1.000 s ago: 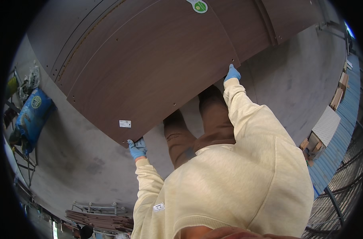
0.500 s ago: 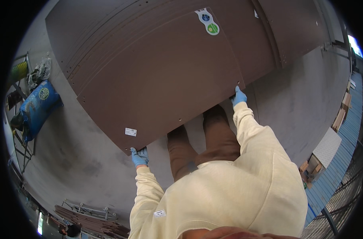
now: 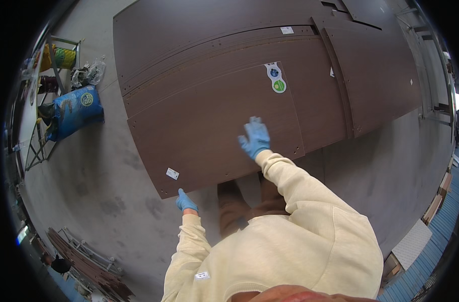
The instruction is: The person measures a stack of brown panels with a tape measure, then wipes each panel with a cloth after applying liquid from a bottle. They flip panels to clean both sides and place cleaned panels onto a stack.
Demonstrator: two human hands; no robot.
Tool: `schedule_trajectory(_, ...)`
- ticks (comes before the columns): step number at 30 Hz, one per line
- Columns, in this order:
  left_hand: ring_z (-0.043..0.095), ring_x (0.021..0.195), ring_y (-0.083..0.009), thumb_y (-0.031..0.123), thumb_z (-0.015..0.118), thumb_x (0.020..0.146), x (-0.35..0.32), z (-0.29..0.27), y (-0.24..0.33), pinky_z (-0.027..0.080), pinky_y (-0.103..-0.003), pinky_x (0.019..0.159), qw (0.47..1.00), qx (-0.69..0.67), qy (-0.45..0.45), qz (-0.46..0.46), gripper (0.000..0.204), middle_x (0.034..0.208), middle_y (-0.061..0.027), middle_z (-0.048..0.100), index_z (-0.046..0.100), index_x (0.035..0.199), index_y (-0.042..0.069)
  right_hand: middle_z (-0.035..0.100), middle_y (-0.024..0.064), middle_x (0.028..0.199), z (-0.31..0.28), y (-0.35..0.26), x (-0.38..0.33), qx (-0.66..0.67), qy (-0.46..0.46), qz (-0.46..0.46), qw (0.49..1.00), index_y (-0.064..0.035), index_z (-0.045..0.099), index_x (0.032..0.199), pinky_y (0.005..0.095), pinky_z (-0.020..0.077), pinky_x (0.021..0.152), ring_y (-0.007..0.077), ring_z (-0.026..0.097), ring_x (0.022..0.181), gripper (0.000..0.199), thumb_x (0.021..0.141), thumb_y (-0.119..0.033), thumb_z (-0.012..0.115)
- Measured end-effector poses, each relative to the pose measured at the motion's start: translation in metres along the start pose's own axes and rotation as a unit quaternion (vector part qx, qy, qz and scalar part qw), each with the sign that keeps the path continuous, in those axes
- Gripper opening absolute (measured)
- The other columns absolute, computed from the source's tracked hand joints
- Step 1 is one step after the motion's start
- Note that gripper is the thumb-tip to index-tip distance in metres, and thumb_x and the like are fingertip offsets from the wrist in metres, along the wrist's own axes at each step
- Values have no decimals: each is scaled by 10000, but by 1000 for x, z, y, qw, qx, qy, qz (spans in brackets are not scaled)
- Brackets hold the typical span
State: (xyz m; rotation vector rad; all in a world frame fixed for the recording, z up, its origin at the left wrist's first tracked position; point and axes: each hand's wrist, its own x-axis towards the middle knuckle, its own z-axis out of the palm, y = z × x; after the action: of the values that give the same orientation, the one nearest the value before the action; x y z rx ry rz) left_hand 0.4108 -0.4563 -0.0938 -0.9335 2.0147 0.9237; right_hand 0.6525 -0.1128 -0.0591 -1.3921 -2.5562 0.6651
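A large dark brown panel [image 3: 204, 133] lies on top of other brown panels, its near edge just in front of my legs. With my left hand [image 3: 186, 202], in a blue glove, I grip its near left corner; the thumb is on the top face and the fingers are hidden below the edge. My right hand [image 3: 255, 140], gloved too, is over the panel's right half with its fingers stretched out. Whether its palm touches the surface I cannot tell. A small white label [image 3: 172, 173] marks the near left corner, and a white sticker with round badges [image 3: 276, 78] the far right one.
More brown panels [image 3: 380, 75] lie to the right and beyond. On the left, a blue sack [image 3: 78, 111] leans by a metal frame [image 3: 58, 43]. A rack of brown boards [image 3: 86, 261] stands at lower left, near another person [image 3: 60, 265]. A blue platform [image 3: 448, 201] runs along the right.
My right hand has let go of the panel's near edge and moved up and left over its face. My left hand stays at the corner. The view has shifted.
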Motion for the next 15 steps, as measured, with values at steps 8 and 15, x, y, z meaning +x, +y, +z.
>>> schedule_trajectory(8, 582, 1231, -293, 622, 567, 1003, -224, 23, -21, 477, -433, 1054, 811, 88, -264, 515, 837, 1508, -164, 471, 373, 1509, -16, 364, 155, 1661, -46, -248, -17, 625, -289, -18, 725, -49, 299, 1628, 393, 344, 1227, 264, 410, 1504, 753, 1078, -536, 469)
schedule_trajectory(15, 624, 1075, -219, 515, 418, 1112, -209, -105, 1, 492, -374, 960, 836, -129, -203, 492, 617, 1224, -133, 680, 593, 1329, -36, 156, 183, 1731, -42, -411, -69, 641, -390, 23, 661, -78, 41, 1673, 462, 300, 1245, 348, 234, 1583, 892, 1047, -448, 557)
